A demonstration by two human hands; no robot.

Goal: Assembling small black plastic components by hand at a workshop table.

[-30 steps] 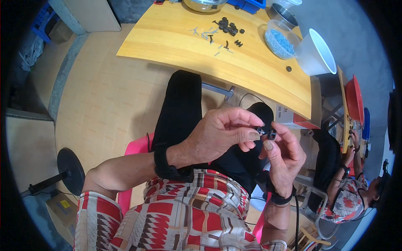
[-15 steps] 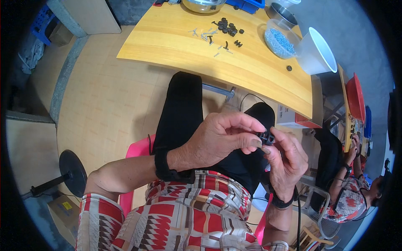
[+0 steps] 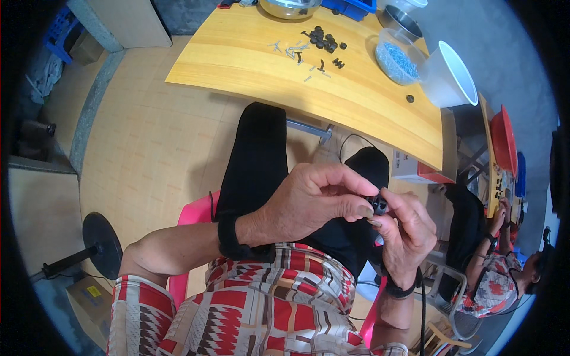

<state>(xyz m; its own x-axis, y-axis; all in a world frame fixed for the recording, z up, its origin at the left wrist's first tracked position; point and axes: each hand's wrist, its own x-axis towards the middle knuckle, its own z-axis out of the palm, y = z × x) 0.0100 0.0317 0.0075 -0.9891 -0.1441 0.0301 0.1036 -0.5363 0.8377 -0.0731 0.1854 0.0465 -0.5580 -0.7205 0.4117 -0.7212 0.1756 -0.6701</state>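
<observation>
Above my lap I hold a small black ribbed plastic part [image 3: 379,205] between the fingertips of both hands. My left hand [image 3: 306,202] pinches its left side with thumb and forefinger. My right hand [image 3: 409,228] grips the right side the same way. Fingers hide much of the part, so its exact kind cannot be made out. Beyond my knees, on the wooden table [image 3: 237,59], lies a pile of similar small black parts [image 3: 323,40]. Thin silvery pins [image 3: 291,51] and a few curved black pieces [image 3: 322,65] are scattered beside it.
At the table's right stand a clear bowl of blue bits [image 3: 396,61] and a white bucket [image 3: 449,74]. A metal bowl [image 3: 289,8] and blue tray [image 3: 350,8] are at the back. Another person [image 3: 493,279] works at the right. A black round-based stand [image 3: 102,245] is at left.
The black part has turned slightly between my fingertips, and my hands have barely shifted. Something dark and blurred has come into view at the far left.
</observation>
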